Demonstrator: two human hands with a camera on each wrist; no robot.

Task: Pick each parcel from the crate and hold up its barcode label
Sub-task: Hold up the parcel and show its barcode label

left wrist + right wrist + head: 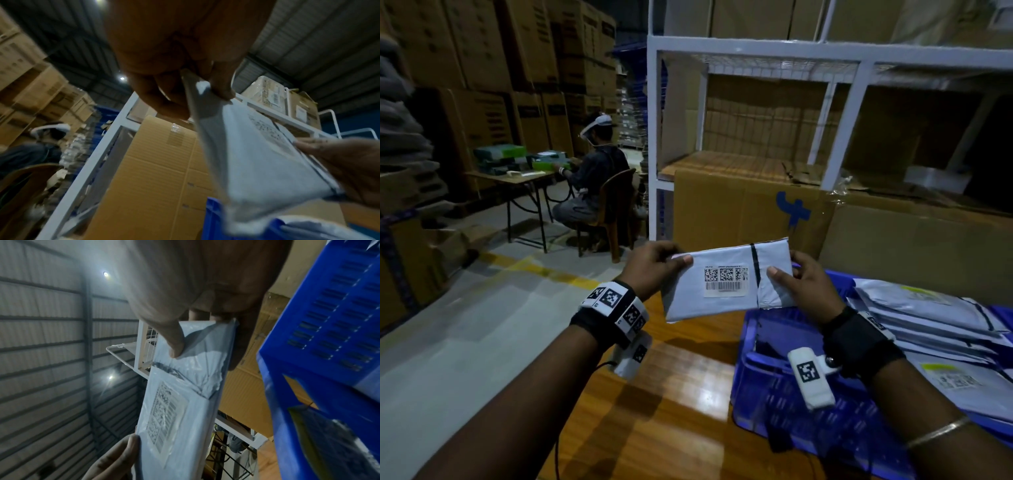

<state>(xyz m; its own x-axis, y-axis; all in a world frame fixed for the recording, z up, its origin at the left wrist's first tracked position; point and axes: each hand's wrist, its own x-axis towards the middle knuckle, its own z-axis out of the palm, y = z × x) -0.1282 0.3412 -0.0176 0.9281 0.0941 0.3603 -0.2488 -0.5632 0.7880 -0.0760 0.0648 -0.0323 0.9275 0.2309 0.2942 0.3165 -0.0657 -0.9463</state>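
Note:
I hold a flat grey-white parcel [726, 284] up in front of me, above the wooden table [681, 404]. Its barcode label [725, 280] faces me, with a black stripe to its right. My left hand [654, 270] pinches the parcel's left end, thumb on the front. My right hand [804, 284] pinches the right end, thumb just right of the black stripe. The left wrist view shows the parcel [257, 162] pinched at its top edge. In the right wrist view the label [166, 415] lies below my thumb. The blue crate [774, 387] sits under my right forearm.
Several more grey parcels [935, 325] are piled at the right, over the crate's far side. Large cardboard boxes [750, 212] and a white wire rack [756, 48] stand right behind the table. Another person [592, 178] sits at a small table at the far left.

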